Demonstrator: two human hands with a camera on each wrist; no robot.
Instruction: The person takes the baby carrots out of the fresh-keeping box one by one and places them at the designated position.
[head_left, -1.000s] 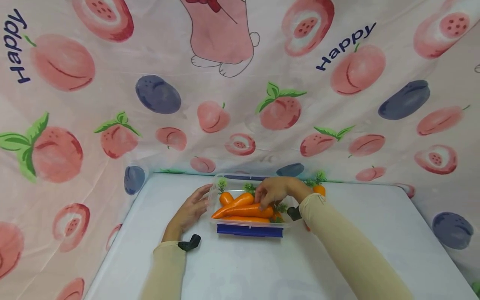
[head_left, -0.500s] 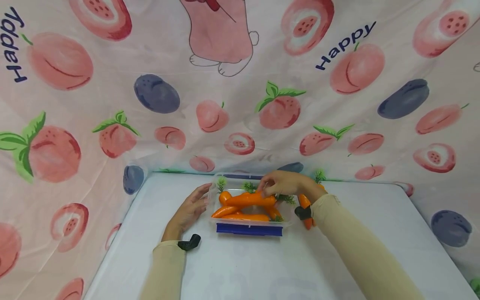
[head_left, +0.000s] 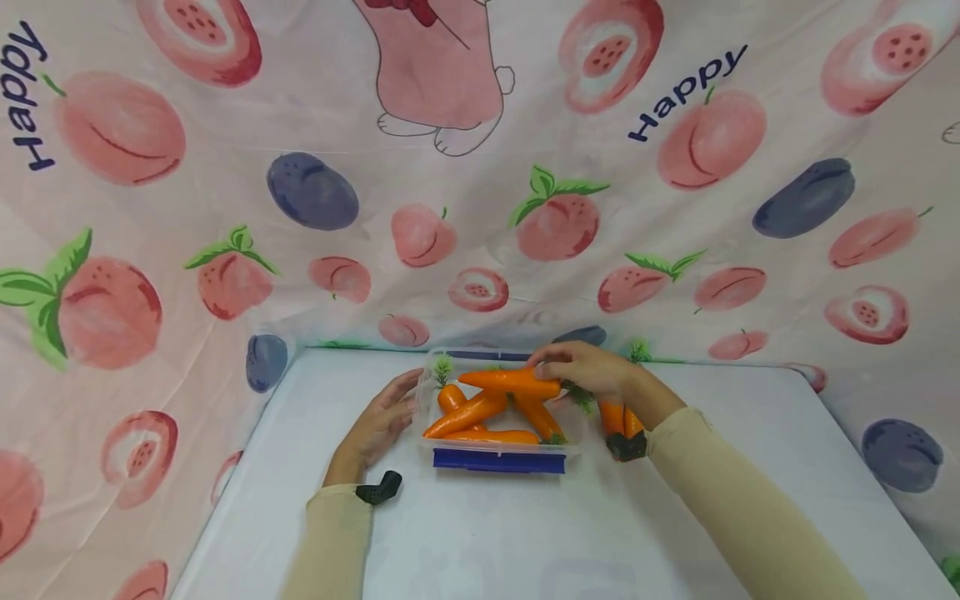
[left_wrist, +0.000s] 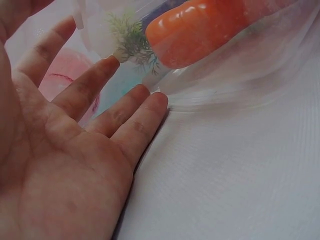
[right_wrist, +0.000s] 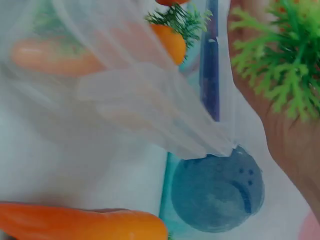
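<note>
My right hand [head_left: 588,367] grips a toy carrot [head_left: 506,382] by its thick end, above a clear plastic box [head_left: 425,417]. The carrot lies almost level, its tip pointing left. Its green leafy top [right_wrist: 280,55] is close to the camera in the right wrist view. Inside the box are several other carrots [head_left: 468,412], some crossing each other. My left hand [head_left: 382,417] has its fingers extended at the box's left side. In the left wrist view, fingertips [left_wrist: 157,102] are at the clear wall, with a carrot [left_wrist: 195,35] showing through it.
Right of the box, more carrots [head_left: 611,414] lie on the white table [head_left: 480,533], partly hidden by my right arm. A blue latch flap [head_left: 498,461] hangs along the box's front. Behind the table rises a fruit-printed cloth [head_left: 465,183].
My right hand has raised a carrot from among the others and moved slightly right with it. The carrot has turned more level. My left hand has stayed at the box's side.
</note>
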